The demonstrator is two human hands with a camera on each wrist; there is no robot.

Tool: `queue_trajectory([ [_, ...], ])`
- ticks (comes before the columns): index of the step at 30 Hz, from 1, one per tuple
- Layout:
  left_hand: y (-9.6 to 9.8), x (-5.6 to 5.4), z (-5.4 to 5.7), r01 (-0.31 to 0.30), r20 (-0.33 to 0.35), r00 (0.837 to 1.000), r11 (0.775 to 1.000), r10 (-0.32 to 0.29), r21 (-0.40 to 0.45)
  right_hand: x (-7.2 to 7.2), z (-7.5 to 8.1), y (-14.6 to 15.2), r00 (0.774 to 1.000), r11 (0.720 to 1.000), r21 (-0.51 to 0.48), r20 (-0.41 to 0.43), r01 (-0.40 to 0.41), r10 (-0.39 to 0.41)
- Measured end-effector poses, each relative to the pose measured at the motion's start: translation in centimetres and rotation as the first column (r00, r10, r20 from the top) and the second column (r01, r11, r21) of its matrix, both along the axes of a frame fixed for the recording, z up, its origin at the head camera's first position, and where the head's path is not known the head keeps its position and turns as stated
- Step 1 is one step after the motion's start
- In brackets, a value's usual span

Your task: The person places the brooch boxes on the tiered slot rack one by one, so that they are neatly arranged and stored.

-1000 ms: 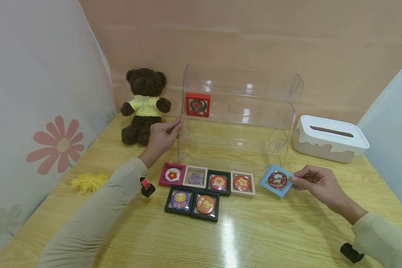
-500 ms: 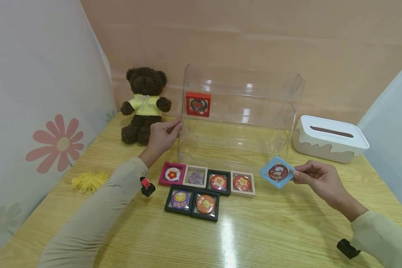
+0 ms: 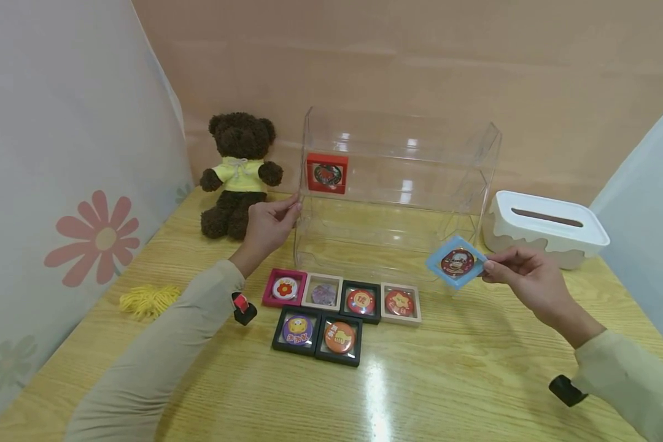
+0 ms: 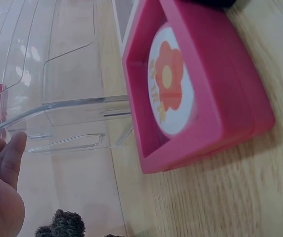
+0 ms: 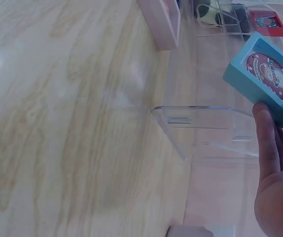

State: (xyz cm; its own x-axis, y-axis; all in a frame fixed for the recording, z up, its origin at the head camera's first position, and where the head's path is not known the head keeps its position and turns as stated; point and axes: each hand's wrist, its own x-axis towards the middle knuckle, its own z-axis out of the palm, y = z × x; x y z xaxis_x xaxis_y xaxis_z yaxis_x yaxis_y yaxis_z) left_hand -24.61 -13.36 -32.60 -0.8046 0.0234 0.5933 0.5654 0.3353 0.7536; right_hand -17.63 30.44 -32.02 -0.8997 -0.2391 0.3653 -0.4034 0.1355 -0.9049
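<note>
My left hand (image 3: 271, 226) pinches the left side edge of a clear acrylic display rack (image 3: 364, 236), thumb and fingertips at the panel. In the rack's upper left stands a red framed badge (image 3: 327, 174). With its thumb and fingers my right hand (image 3: 522, 279) holds a light blue framed badge (image 3: 457, 263) by one corner. This blue frame is tilted into a diamond and hangs in front of the rack's lower right corner. In the right wrist view the blue frame (image 5: 262, 74) shows its dark red round badge facing up between thumb and fingers.
Before the rack lie several framed badges: a pink frame (image 3: 284, 288), cream frames and black frames (image 3: 338, 339). A brown teddy bear (image 3: 240, 175) sits at left behind my forearm, yellow yarn (image 3: 150, 301) nearer. A white-lidded tissue box (image 3: 549, 224) stands at right.
My right hand has raised the blue framed badge and carried it slightly away from me, towards the rack. My left hand stays at the rack's edge.
</note>
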Motion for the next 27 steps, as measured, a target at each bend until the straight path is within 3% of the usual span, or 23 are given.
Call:
queue_trajectory([
  [11,-0.2,-0.2,-0.2,0.027,0.046,0.999,0.999,-0.028,0.028,-1.4,1.6,-1.4,0.998,0.995,-0.097,-0.069,-0.007,0.001],
  [27,-0.1,-0.3,-0.2,0.046,0.056,0.997,0.998,-0.048,0.036,-2.9,3.6,-4.4,0.997,0.985,-0.17,-0.067,0.016,-0.028],
])
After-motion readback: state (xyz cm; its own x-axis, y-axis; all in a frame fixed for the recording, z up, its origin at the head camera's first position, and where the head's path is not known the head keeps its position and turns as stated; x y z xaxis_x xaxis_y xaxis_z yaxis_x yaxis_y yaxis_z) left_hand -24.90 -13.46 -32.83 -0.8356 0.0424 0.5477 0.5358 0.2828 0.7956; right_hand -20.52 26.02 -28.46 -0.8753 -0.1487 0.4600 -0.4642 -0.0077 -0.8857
